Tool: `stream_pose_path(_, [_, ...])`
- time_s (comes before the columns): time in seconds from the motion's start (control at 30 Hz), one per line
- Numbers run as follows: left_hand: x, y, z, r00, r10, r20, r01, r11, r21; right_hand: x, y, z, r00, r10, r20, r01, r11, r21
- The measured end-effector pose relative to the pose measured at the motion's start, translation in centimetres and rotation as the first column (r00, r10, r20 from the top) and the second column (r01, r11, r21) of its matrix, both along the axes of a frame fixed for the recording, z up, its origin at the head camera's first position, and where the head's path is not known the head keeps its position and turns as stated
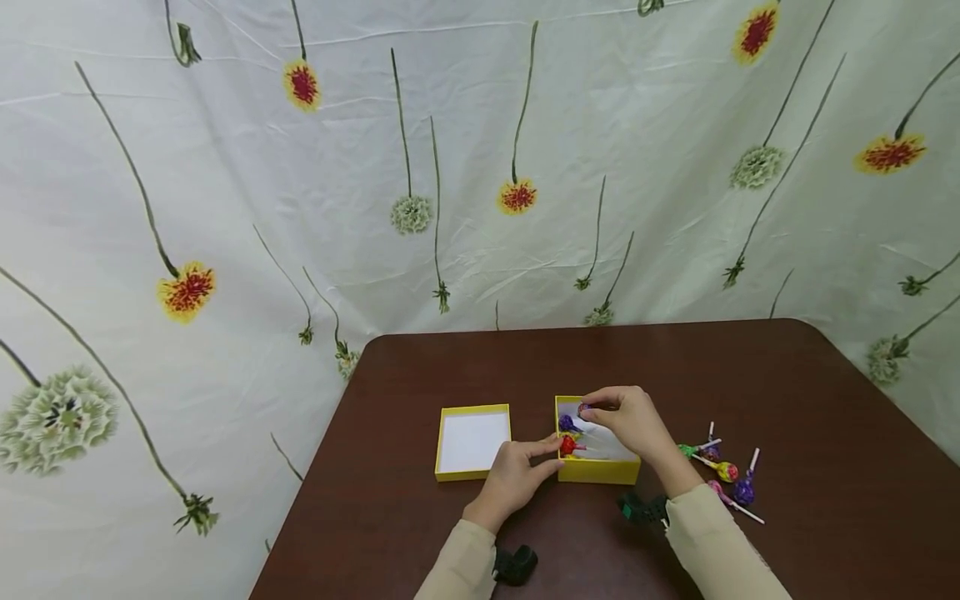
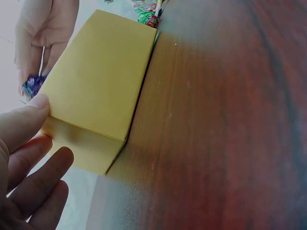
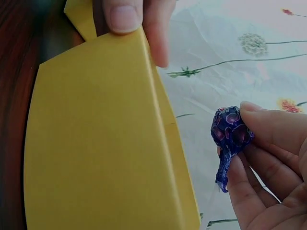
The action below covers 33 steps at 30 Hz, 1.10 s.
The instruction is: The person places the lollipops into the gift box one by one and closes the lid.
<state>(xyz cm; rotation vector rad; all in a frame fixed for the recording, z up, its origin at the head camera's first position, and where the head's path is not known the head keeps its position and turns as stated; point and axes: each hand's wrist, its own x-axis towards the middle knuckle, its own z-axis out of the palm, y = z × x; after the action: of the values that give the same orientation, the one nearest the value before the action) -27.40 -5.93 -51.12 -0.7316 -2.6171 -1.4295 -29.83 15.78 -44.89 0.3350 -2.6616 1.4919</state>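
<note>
A yellow box (image 1: 597, 472) with a white inside stands on the table without its lid. At its front left corner my left hand (image 1: 513, 475) grips the wall, thumb on the front face. My right hand (image 1: 630, 417) is over the back of the box and pinches a lollipop (image 3: 231, 129) in a purple wrapper by its head. Inside the box, along the left wall, lie a purple lollipop (image 1: 567, 423) and a red lollipop (image 1: 567, 447), with a bit of yellow wrapper between them. The head view shows the held lollipop only in part, behind my fingertips.
Left of the box lies its yellow-rimmed lid (image 1: 472, 442), white side up. Several loose lollipops (image 1: 744, 490) in green, yellow, pink and purple wrappers lie right of my right wrist. Behind the dark brown table (image 1: 420, 367) hangs a flowered white cloth (image 1: 465, 150).
</note>
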Motion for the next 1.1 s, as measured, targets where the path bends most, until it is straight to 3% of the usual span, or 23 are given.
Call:
stream_pose_path(0.43, [0.0,0.1,-0.2,0.999,-0.029,-0.029,0.03,0.999,0.017,-1.3,-1.6,-2.1,0.994,-0.045,0.098,0.045,0.999,-0.002])
stream_pose_path(0.93, [0.2,0.0,-0.1,1.0,-0.01,0.012,0.01,1.0,0.012,-2.2,-2.9,-2.9,0.983,-0.054,0.177,0.067,0.995,-0.069])
stream_pose_path(1.1, [0.2,0.0,0.0,1.0,-0.012,0.019,0.011,1.0,0.019,-2.4,-3.0,-3.2,0.986,-0.057,0.154,0.057,0.998,0.003])
